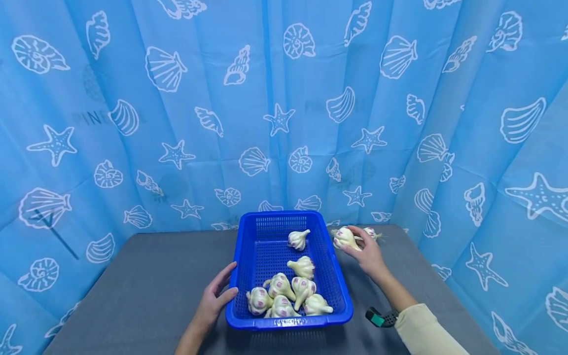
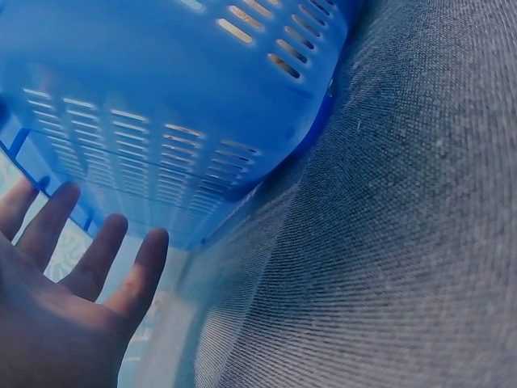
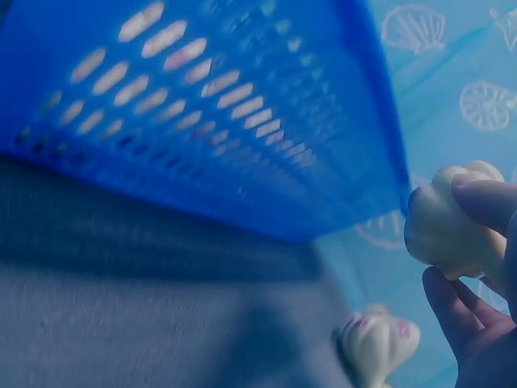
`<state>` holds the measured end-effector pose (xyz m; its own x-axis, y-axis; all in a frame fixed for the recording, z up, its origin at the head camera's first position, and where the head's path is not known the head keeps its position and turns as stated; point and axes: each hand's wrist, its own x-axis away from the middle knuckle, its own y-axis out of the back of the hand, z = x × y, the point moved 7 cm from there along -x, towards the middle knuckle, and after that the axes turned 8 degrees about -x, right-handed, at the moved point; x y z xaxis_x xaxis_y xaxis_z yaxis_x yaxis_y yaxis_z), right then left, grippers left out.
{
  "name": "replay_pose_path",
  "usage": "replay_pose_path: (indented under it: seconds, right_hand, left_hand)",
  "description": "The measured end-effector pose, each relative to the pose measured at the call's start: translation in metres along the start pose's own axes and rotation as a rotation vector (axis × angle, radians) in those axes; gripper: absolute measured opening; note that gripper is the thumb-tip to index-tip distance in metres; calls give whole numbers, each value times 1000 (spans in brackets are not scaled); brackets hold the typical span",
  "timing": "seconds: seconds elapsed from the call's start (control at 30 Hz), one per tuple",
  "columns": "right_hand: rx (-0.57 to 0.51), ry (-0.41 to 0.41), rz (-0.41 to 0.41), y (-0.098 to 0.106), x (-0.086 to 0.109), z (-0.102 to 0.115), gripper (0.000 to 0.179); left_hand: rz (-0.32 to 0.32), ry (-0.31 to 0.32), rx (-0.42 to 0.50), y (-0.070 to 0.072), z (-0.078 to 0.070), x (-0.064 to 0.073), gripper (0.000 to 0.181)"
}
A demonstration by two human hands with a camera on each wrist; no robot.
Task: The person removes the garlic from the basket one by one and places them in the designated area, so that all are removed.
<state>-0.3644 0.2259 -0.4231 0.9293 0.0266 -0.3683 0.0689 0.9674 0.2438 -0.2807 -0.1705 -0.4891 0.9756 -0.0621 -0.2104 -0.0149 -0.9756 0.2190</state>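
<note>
My right hand (image 1: 367, 252) pinches a white garlic bulb (image 1: 344, 238) with purple patches just outside the right rim of a blue plastic basket (image 1: 344, 301). In the right wrist view, thumb and fingers close around this bulb (image 3: 452, 222). A second garlic bulb (image 1: 371, 231) lies on the table behind the hand, partly hidden by it; the right wrist view shows it (image 3: 380, 343) lower down. My left hand (image 1: 213, 298) is at the basket's left rim, its fingers extended and spread along the slotted wall (image 2: 161, 153). Several garlic bulbs (image 1: 303, 290) lie inside, mostly toward the near end.
The basket stands on a grey cloth-covered table (image 1: 168, 276). A blue curtain (image 1: 275, 138) with white shell and starfish prints hangs at the back and sides. A dark strap with a green part (image 1: 380, 318) sits at my right wrist, beside a pale sleeve (image 1: 426, 330).
</note>
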Motion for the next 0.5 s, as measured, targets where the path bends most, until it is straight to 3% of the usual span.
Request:
replay_pose_path:
  seconds: [0.5]
  right_hand:
    - [105,-72,-27,13,-1,-47,54]
  left_hand:
    - [2,0,-5,0,-1,0,53]
